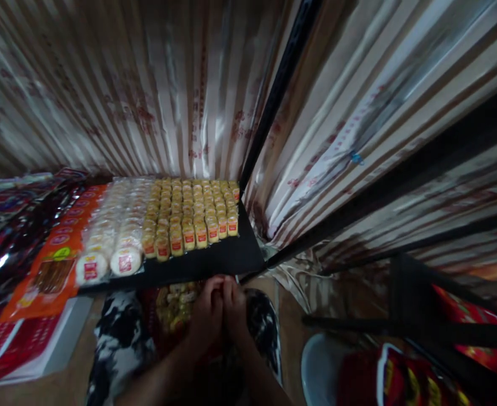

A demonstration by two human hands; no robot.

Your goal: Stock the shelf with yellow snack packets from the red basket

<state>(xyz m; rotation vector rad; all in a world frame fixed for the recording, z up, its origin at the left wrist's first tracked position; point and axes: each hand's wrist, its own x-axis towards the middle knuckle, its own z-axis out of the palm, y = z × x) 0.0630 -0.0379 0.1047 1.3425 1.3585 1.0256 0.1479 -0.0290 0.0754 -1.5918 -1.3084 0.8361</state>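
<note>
My left hand (208, 310) and my right hand (234, 307) are side by side, closed, just below the front edge of a black shelf (214, 258). Their fingertips meet; anything between them is hidden. On the shelf stand several rows of small yellow wrapped snacks (189, 214) with red labels. Left of them lie two rows of round white wrapped cakes (125, 260). Between my knees, beside my left hand, sits a heap of yellow wrapped pieces (176, 307), partly covered by my forearm.
Orange snack packs (48, 276) and dark shiny packs fill the shelf's left side. A white and red box (69, 332) stands below. Pleated printed sheeting (168, 101) hangs behind, with a black post (274, 96). A pale basin (316, 361) and red packs stand at lower right.
</note>
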